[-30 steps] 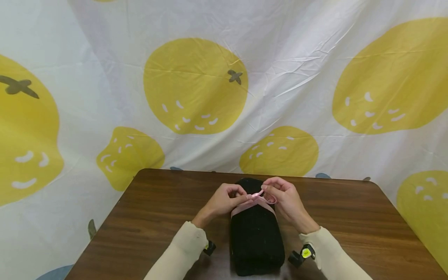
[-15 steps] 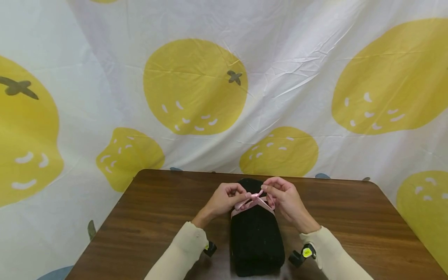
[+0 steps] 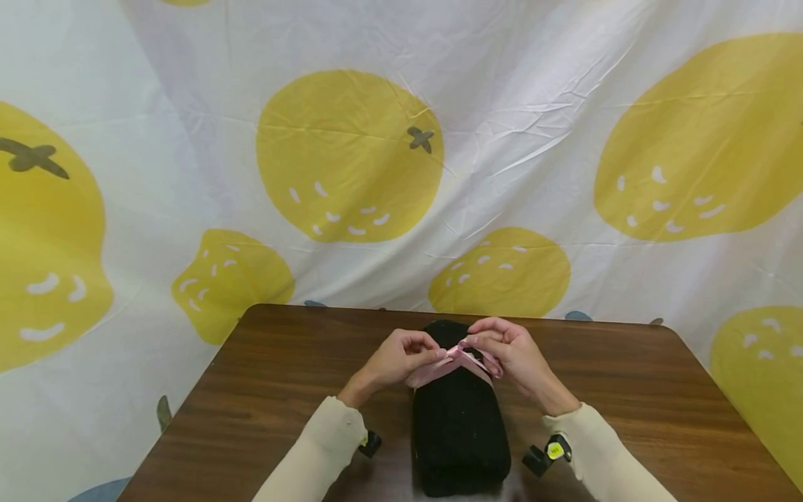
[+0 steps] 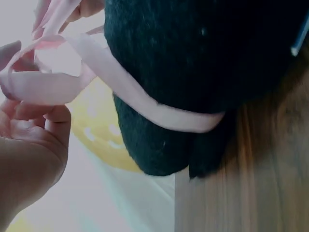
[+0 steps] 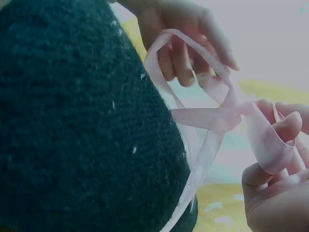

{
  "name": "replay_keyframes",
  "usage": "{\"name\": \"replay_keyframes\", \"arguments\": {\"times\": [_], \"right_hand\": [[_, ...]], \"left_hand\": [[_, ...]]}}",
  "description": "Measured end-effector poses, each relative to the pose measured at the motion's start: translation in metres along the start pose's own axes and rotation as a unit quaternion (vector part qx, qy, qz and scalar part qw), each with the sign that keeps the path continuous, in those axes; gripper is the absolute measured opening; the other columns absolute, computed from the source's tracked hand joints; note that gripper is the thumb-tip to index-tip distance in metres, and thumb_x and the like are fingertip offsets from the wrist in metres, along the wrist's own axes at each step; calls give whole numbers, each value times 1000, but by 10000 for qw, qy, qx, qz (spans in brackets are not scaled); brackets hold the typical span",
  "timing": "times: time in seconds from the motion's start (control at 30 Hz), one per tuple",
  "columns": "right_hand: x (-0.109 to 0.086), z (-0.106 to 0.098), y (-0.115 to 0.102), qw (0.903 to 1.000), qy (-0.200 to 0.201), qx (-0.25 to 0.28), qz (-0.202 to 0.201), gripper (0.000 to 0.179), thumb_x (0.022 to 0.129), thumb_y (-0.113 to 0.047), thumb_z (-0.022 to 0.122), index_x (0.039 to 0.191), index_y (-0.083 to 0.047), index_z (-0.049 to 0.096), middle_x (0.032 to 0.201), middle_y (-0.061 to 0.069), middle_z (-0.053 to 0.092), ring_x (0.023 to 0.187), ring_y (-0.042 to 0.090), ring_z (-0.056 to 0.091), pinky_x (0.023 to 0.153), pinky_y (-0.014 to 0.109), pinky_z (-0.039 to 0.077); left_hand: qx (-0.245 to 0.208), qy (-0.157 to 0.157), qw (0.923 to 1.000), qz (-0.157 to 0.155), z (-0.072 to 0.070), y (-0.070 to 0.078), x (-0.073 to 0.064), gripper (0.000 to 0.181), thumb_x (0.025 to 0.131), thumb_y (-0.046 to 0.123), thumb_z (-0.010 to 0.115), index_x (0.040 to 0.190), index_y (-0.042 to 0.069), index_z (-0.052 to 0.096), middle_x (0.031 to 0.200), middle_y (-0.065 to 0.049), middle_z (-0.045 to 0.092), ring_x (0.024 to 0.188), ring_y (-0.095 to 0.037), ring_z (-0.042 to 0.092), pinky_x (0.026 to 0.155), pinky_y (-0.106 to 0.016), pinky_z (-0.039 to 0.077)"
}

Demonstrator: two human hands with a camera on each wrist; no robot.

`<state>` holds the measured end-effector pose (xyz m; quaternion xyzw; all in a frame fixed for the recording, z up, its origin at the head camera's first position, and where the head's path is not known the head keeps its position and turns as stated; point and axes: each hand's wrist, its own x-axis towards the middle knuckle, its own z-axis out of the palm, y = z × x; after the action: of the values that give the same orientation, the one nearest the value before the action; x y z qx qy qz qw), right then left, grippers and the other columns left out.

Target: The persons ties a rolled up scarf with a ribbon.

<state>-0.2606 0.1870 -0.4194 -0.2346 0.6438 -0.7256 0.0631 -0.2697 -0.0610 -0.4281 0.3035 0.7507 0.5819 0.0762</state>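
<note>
A long black fuzzy knit bundle (image 3: 461,432) lies on the table, with a pink ribbon (image 3: 433,375) round it and crossed on top. My left hand (image 3: 401,359) pinches a ribbon loop on the left of the crossing. Opposite it, my right hand (image 3: 511,357) pinches the ribbon near the knot, with another loop by its lower fingers. In the left wrist view the ribbon (image 4: 169,118) runs down the bundle's side, and a loop stands out at my left fingertips. The right wrist view shows the ribbon (image 5: 273,150) folded over my right fingers (image 5: 256,176).
The brown wooden table (image 3: 282,418) reaches back to a white curtain (image 3: 521,174) printed with yellow lemons. Black wrist cameras (image 3: 370,443) are strapped at both cuffs, close to the bundle's sides.
The left loop, spread wide half a second ago, now looks narrower and pulled leftward. The right loop has changed shape beside the fingers. Both wrists have moved slightly apart; the bundle stays put.
</note>
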Motion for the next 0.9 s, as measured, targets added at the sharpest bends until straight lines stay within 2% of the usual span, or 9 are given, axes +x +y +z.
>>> {"name": "replay_keyframes", "arguments": {"times": [0.1, 0.17, 0.37, 0.43, 0.5, 0.63, 0.73, 0.8, 0.9], "right_hand": [[0, -2, -1, 9994, -80, -161, 282, 22, 96, -7, 62, 113, 6, 58, 72, -4, 67, 44, 5, 40, 40, 20, 34], [0, -4, -3, 9985, -190, -244, 445, 28, 95, -8, 64, 116, 8, 57, 71, -5, 66, 44, 5, 38, 40, 22, 30], [2, -14, -11, 9919, -633, -975, 520, 34, 95, -8, 65, 121, 11, 55, 95, 4, 75, 44, 7, 35, 41, 22, 31], [2, -16, -14, 9870, -710, -1368, 456, 30, 95, -9, 66, 119, 7, 59, 95, 7, 75, 44, 7, 36, 42, 22, 34], [2, -18, -17, 9820, -694, -1693, 474, 28, 94, -11, 67, 117, 4, 61, 95, 9, 74, 50, 8, 46, 46, 22, 42], [1, -22, -21, 9676, -523, -2425, 463, 25, 93, -15, 68, 112, 1, 64, 94, 9, 74, 77, 16, 67, 72, 28, 54], [0, -26, -24, 9587, -487, -2774, 386, 22, 94, -14, 67, 109, 2, 65, 90, 8, 74, 87, 20, 69, 85, 32, 51], [0, -27, -25, 9554, -498, -2881, 403, 18, 94, -14, 66, 106, -1, 67, 88, 6, 74, 87, 20, 69, 86, 33, 51], [1, -29, -25, 9510, -528, -3022, 397, 14, 93, -15, 67, 103, -5, 69, 86, 3, 74, 87, 21, 69, 84, 32, 51]], "left_hand": [[189, -183, 9995, -168, -3, 1, -1, 18, 94, 21, 69, 92, 4, 74, 60, -5, 57, 47, -12, 45, 43, -23, 39], [418, -302, 9985, -204, -6, 1, -2, 17, 94, 22, 69, 90, 6, 75, 58, -1, 55, 46, -10, 43, 44, -23, 37], [676, -586, 9958, -201, -12, -3, -4, 17, 95, 21, 66, 86, 8, 75, 70, -5, 62, 61, -13, 49, 54, -25, 42], [615, -619, 9960, -203, -13, -4, -4, 17, 96, 20, 65, 87, 8, 74, 76, -4, 64, 68, -17, 53, 59, -27, 47], [591, -641, 9960, -199, -13, -6, -4, 17, 96, 19, 64, 88, 8, 73, 79, -4, 64, 74, -22, 56, 64, -29, 50], [525, -596, 9965, -245, -13, -6, -5, 17, 97, 19, 63, 90, 7, 73, 81, -5, 64, 80, -29, 59, 69, -30, 50], [427, -503, 9972, -341, -12, -6, -5, 17, 97, 19, 63, 91, 7, 73, 82, -3, 64, 81, -23, 60, 74, -30, 50], [177, -496, 9975, -467, -11, -6, -4, 18, 98, 20, 62, 92, 6, 72, 82, -2, 66, 79, -19, 63, 76, -32, 53], [-154, -525, 9964, -649, -10, -5, -4, 21, 99, 21, 61, 93, 3, 68, 76, -4, 67, 69, -17, 65, 69, -33, 56]]}}
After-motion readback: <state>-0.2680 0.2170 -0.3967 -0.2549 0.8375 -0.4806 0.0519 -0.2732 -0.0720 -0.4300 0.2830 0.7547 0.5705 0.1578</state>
